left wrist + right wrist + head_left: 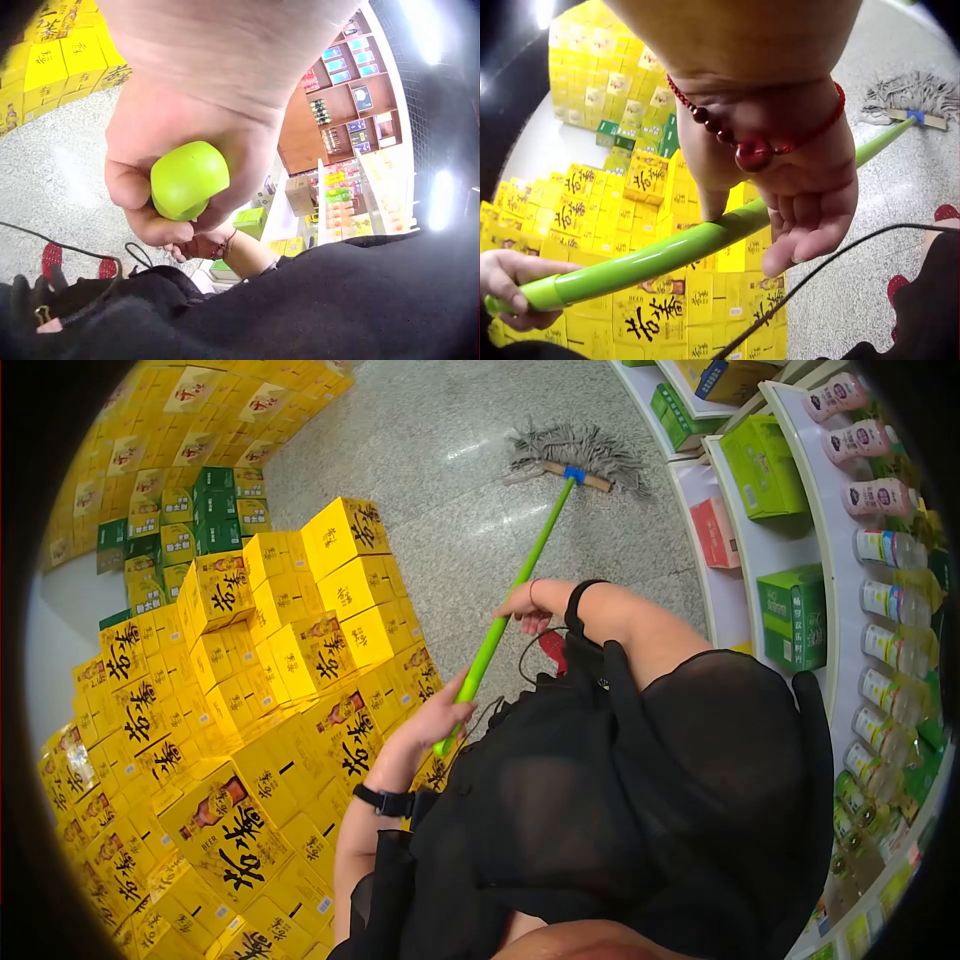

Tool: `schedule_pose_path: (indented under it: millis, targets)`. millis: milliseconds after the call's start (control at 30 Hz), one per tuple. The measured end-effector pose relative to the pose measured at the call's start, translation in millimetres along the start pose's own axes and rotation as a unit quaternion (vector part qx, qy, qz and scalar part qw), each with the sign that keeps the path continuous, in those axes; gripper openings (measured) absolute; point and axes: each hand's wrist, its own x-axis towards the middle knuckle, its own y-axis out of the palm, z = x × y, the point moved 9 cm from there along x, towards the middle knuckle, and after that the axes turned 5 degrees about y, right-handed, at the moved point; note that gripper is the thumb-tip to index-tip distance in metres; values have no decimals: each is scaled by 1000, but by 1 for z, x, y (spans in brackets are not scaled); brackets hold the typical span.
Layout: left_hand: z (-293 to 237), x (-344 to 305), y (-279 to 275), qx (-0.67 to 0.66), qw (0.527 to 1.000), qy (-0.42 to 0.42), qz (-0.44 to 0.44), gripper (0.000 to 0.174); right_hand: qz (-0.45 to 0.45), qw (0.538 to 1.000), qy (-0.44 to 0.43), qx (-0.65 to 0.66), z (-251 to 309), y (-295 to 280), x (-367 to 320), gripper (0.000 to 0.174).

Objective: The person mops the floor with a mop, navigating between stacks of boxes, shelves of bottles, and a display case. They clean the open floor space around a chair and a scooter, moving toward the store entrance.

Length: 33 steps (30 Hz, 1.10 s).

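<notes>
A green mop handle (490,650) runs from the person's body up to a grey string mop head (585,452), which lies on the floor. The left hand (436,716) grips the handle near its lower end; in the left wrist view, the fingers of the left hand (191,180) wrap round the rounded green end cap (187,178). Farther up the shaft is the right hand (527,607). In the right wrist view, the handle (660,255) passes between the thumb and loosely curled fingers of the right hand (780,195). A blue clamp (916,117) joins handle and mop head (919,94).
Stacked yellow cartons (240,820) line the left side, with green cartons (215,510) farther back. Shelves (705,540) with boxes and bottles (890,600) stand on the right. Speckled floor (400,450) lies between. A dark cord (817,270) hangs near the right hand.
</notes>
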Motion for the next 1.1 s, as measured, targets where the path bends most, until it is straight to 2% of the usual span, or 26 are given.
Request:
schedule_pose_path:
  millis: [33,100,200,267,300,367,467,633,800,967,1100]
  targets:
    - [-14,16,5,0,1000,-3,17,66,2,1000,2,2,-7,-19,-3,67]
    - [-40,55,12,-4,1000,8,23,66,-76,995,-33,61,-19,-67,-16,61]
    - [-91,112,22,-7,999,34,29,66,-113,987,-35,109,-34,-133,-37,52]
    - [-127,146,30,-13,998,47,27,66,-197,965,-21,170,-48,-183,-42,44]
    - [-147,163,32,-19,998,57,22,66,-198,965,-19,170,-48,-195,-47,44]
    - [-179,184,31,-27,997,67,18,66,-273,937,-40,213,-43,-229,-72,41]
    - [-213,190,22,-22,998,62,-15,66,-266,936,-57,224,-32,-251,-85,43]
    - [-212,178,15,-17,998,51,-26,65,-244,944,-66,214,-19,-240,-87,38]
    - [-171,161,31,-26,998,44,-32,65,-208,954,-66,206,-35,-200,-60,41]
    - [-75,119,42,-61,997,43,-33,67,-159,977,-48,137,-45,-118,-34,42]
    - [12,49,62,-101,994,5,-41,67,-92,996,-14,5,-46,-13,-14,43]
